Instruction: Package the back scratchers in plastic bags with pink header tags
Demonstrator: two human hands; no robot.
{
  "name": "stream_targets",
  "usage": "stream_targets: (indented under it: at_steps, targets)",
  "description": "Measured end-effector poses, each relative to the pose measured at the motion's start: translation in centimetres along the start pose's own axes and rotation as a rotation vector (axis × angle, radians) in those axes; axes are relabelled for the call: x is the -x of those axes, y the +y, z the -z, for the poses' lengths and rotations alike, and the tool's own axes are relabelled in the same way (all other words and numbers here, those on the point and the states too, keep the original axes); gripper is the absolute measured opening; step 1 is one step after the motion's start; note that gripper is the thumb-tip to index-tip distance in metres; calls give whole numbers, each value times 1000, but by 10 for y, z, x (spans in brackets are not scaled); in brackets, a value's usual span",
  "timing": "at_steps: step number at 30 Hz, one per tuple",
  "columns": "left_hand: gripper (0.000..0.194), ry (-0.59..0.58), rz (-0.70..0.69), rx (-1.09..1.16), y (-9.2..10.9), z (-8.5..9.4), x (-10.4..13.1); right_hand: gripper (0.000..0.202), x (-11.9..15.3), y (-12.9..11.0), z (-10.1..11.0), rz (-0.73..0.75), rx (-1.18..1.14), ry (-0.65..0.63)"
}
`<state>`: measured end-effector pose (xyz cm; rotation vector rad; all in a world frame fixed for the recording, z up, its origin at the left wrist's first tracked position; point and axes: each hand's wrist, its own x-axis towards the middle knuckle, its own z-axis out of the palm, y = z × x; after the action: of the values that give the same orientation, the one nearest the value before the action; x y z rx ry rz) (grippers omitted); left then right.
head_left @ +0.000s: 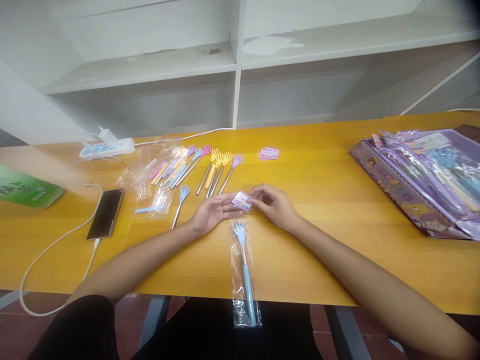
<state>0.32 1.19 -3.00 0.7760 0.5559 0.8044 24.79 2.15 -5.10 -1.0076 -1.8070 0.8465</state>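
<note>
Between my hands is a small printed card (pixel 242 201). My right hand (pixel 275 206) pinches its right edge with thumb and fingertips. My left hand (pixel 213 214) lies palm up with fingers stretched out, their tips under or beside the card. Just below, a blue back scratcher (pixel 248 285) in a clear plastic bag (pixel 237 260) reaches over the table's front edge. Another blue scratcher (pixel 180 202) lies left of my left hand. Several yellow, purple and pink scratchers (pixel 221 172) lie behind it. A small stack of cards (pixel 269 153) rests farther back.
At the right is a purple printed bag (pixel 397 190) with several wrapped scratchers on it. Clear plastic bags (pixel 144 170), a phone (pixel 105 214) on a white cable, a power strip (pixel 108 148) and a green bottle (pixel 30 187) are at the left. White shelving (pixel 237 90) stands behind.
</note>
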Motion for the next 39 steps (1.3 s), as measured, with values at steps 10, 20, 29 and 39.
stream_targets:
  at_steps: [10, 20, 29, 39]
  targets:
    - [52, -10, 20, -24, -1, 1, 0, 22, -1, -6, 4, 154, 132, -74]
    - [56, -29, 19, -61, -1, -2, 1, 21, 1, -11, 2, 208, 157, -87]
    - [56, -26, 26, -79, -2, -1, 1, 22, 1, -11, 5, 238, 161, -133]
    - [59, -80, 47, -57, 1, 1, 1, 25, 3, -8, 7, 230, 193, -172]
